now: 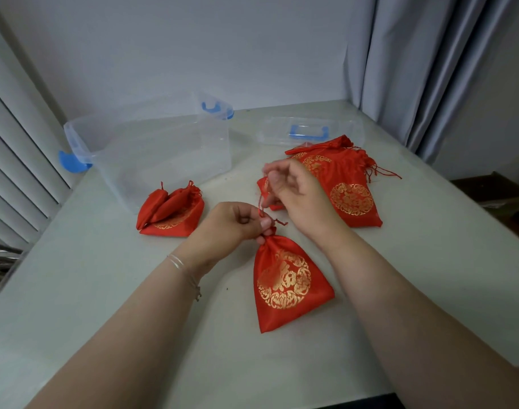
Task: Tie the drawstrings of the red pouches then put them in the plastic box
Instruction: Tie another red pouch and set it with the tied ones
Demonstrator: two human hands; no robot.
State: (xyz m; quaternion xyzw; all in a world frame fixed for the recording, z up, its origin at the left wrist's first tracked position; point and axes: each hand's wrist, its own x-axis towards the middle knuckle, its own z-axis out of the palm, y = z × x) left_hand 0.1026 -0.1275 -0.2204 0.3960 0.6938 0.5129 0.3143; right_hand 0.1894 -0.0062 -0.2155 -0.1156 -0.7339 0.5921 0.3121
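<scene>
A red pouch (pixel 287 281) with a gold round pattern lies on the table in front of me, its neck gathered. My left hand (pixel 234 224) pinches that gathered neck. My right hand (pixel 296 190) is raised just beyond it and pinches a red drawstring (pixel 262 202) that runs up from the neck. A small heap of cinched red pouches (pixel 171 211) lies to the left. A stack of flat red pouches (pixel 346 184) lies behind my right hand. The clear plastic box (pixel 152 152) with blue latches stands open at the back left.
The box's clear lid (pixel 311 132) with a blue handle lies at the back right, beside the stack. Grey curtains (pixel 429 69) hang at the right, slatted panels at the left. The pale table (pixel 105 290) ends near my body and at the right edge.
</scene>
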